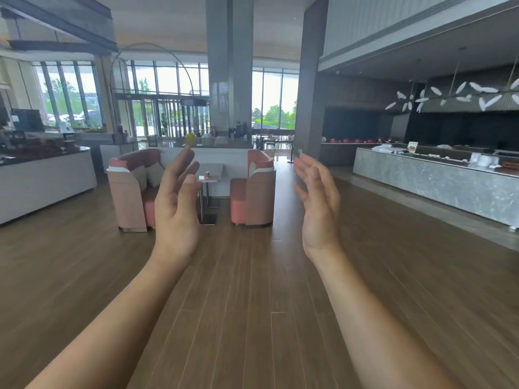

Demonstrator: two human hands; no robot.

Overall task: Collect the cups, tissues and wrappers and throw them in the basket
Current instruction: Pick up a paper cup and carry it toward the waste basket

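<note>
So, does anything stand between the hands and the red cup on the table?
Nothing visible: only bare floor lies between left hand, right hand and the red cup on its table, open between two pink seats.

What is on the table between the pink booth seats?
A red cup stands on the table, with a small white scrap beside it, too small to identify. The left hand hides the table's left side.
</note>
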